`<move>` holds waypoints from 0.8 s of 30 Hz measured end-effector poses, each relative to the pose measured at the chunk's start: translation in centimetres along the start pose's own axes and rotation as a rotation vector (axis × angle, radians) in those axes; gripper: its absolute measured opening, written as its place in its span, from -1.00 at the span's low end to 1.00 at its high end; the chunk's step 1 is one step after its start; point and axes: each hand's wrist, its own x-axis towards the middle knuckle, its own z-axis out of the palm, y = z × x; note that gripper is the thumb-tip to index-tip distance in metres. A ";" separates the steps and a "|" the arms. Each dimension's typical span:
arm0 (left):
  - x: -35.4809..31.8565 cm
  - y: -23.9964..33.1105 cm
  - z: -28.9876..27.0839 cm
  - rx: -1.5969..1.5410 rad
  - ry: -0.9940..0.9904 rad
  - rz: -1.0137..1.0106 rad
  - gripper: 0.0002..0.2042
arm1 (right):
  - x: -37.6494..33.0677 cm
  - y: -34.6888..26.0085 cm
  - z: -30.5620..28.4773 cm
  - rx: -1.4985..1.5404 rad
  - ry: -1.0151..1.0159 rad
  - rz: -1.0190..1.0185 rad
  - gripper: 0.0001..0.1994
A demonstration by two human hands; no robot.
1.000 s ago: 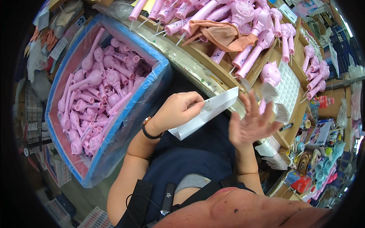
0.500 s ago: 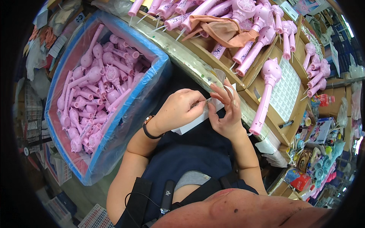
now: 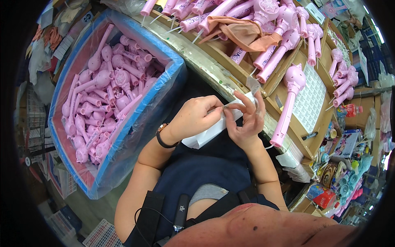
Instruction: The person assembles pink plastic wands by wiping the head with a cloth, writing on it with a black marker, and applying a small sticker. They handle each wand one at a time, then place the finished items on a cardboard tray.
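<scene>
On my far left sits the blue-lined bin [image 3: 164, 82] packed with pink toy wands [image 3: 103, 103]. My left hand [image 3: 193, 117] has its grip pinched shut on the white paper sheet [image 3: 205, 133], holding it over my lap. My right hand [image 3: 247, 117] pinches a small sticker [image 3: 253, 84], fingertips meeting the left. One pink wand [image 3: 288, 103] lies on the tabletop [image 3: 302, 136] just right of it.

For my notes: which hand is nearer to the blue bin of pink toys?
Left. The left hand is beside the blue bin; the right hand is farther away, toward the workbench.
</scene>
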 end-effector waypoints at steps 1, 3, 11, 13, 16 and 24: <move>0.1 -0.1 -0.1 -0.014 -0.034 -0.007 -0.83 | 0.0 0.2 -0.1 -0.005 -0.016 0.009 0.09; 0.4 -0.4 -0.6 -0.326 -0.141 -0.156 -0.73 | 0.0 0.2 -0.3 -0.019 -0.020 -0.019 0.12; 2.3 -3.1 -1.4 -0.643 -0.514 -0.413 -0.77 | 0.1 -1.8 -0.2 0.171 -0.247 -0.052 0.05; 2.3 -3.8 -1.3 -0.629 -0.545 -0.302 -0.73 | 0.0 -2.1 -0.3 0.164 -0.313 -0.026 -0.01; 1.7 -4.2 -2.5 -0.574 -0.414 -0.335 -0.72 | -0.4 -3.1 -1.3 0.137 -0.200 -0.017 -0.15; -2.4 -2.8 -15.0 0.262 0.055 -0.286 -0.77 | 0.6 -6.4 -10.4 -0.089 0.685 0.243 0.11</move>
